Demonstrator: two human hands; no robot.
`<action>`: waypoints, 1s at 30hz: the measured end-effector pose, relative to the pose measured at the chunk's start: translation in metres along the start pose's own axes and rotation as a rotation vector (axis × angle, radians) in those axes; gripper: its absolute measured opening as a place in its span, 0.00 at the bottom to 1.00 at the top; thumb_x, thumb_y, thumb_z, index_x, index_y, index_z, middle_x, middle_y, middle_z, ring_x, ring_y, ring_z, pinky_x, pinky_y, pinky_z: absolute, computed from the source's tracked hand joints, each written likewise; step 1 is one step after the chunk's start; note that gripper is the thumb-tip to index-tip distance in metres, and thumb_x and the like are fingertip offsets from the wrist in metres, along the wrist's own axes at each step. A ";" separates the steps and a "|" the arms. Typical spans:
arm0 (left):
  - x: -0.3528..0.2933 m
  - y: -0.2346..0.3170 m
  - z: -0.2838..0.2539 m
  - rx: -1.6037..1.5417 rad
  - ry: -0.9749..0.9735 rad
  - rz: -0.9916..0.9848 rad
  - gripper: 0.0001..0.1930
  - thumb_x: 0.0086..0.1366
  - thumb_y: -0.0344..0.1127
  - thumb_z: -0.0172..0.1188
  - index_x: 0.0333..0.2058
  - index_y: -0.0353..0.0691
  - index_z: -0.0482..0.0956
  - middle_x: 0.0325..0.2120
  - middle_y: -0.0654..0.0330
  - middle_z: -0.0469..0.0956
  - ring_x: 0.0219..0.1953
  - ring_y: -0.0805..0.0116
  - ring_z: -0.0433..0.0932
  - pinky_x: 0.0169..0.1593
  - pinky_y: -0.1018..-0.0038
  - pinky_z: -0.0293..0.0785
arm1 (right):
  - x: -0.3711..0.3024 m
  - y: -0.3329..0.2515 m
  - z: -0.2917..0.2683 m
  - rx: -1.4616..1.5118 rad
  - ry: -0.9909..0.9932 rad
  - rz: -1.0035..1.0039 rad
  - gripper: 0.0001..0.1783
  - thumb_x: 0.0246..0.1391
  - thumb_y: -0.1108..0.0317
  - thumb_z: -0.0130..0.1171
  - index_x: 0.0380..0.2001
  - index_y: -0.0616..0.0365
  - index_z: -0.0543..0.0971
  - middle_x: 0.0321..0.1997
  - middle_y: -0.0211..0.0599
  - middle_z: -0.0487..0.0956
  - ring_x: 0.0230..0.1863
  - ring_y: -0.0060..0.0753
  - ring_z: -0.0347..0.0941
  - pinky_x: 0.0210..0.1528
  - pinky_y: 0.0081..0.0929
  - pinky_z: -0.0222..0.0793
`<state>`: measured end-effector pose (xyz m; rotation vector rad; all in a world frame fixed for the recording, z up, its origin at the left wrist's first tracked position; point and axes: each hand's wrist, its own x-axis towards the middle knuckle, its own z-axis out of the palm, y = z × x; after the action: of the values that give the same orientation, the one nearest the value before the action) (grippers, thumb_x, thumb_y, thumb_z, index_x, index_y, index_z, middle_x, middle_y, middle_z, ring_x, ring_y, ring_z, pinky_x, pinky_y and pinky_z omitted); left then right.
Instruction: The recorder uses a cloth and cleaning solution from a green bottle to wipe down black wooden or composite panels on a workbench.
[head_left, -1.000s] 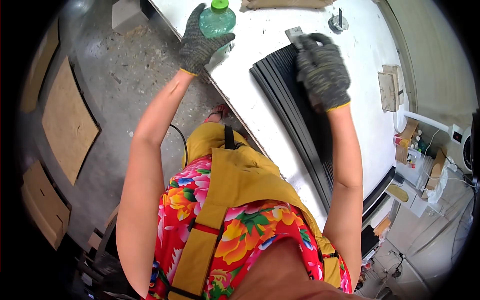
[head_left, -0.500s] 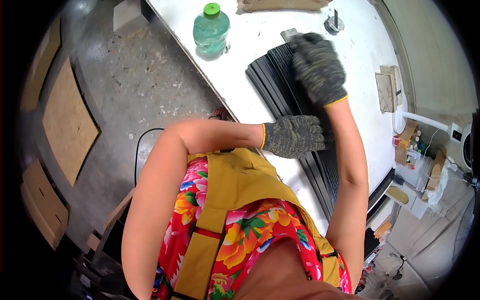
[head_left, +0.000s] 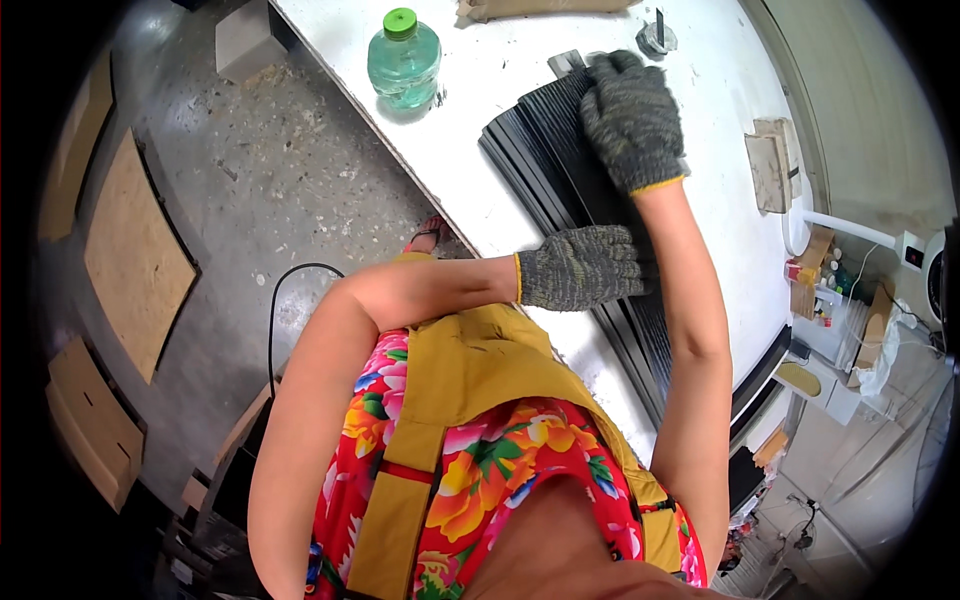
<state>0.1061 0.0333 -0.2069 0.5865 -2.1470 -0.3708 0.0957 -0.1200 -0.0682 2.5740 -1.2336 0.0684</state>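
A bundle of long black ribbed strips (head_left: 560,150) lies slantwise on the white table (head_left: 465,150), fanned slightly at its far end. Across its middle rests my left hand (head_left: 582,268), in a dark grey-green knit glove, fingers stretched out flat over the strips. My right hand (head_left: 632,125), gloved alike, lies along the right side of the far end with its fingers extended forward. Its palm side is hidden, as are the strips beneath both hands. Just past the bundle's far end sits a small grey block (head_left: 566,63).
Left of the strips stands a green-capped bottle (head_left: 405,65) of clear liquid. At the back are a brown package (head_left: 545,8) and a small round holder (head_left: 656,38) with a dark upright piece. Worn flat pieces (head_left: 770,165) lie near the right edge. Cardboard sheets (head_left: 140,255) are on the floor.
My right hand has slid slightly toward the far end of the strips and its fingers have straightened. My left hand stays on the bundle. The whole view has shifted a little.
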 end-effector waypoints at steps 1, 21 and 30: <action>0.009 0.004 -0.017 -0.002 -0.043 -0.010 0.23 0.69 0.38 0.45 0.62 0.47 0.70 0.64 0.56 0.67 0.67 0.57 0.64 0.72 0.56 0.53 | -0.009 -0.009 -0.009 0.078 -0.053 -0.068 0.24 0.57 0.60 0.51 0.56 0.55 0.75 0.59 0.46 0.74 0.56 0.49 0.72 0.59 0.45 0.69; -0.014 -0.001 0.017 -0.340 -0.006 -0.182 0.26 0.75 0.44 0.40 0.69 0.51 0.58 0.72 0.62 0.53 0.72 0.62 0.53 0.73 0.64 0.47 | -0.016 -0.058 -0.033 0.263 -0.005 -0.252 0.22 0.57 0.59 0.55 0.53 0.56 0.78 0.55 0.46 0.76 0.56 0.44 0.71 0.62 0.42 0.64; 0.010 0.003 -0.029 0.110 0.036 0.090 0.22 0.64 0.38 0.51 0.57 0.53 0.75 0.61 0.61 0.71 0.64 0.59 0.67 0.71 0.53 0.53 | -0.014 0.033 0.005 0.857 -0.002 0.181 0.20 0.62 0.64 0.53 0.55 0.59 0.77 0.56 0.45 0.76 0.38 0.33 0.79 0.52 0.37 0.74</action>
<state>0.1240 0.0292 -0.1816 0.5519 -2.1611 -0.1930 0.0606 -0.1305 -0.0676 3.1089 -1.7082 0.7888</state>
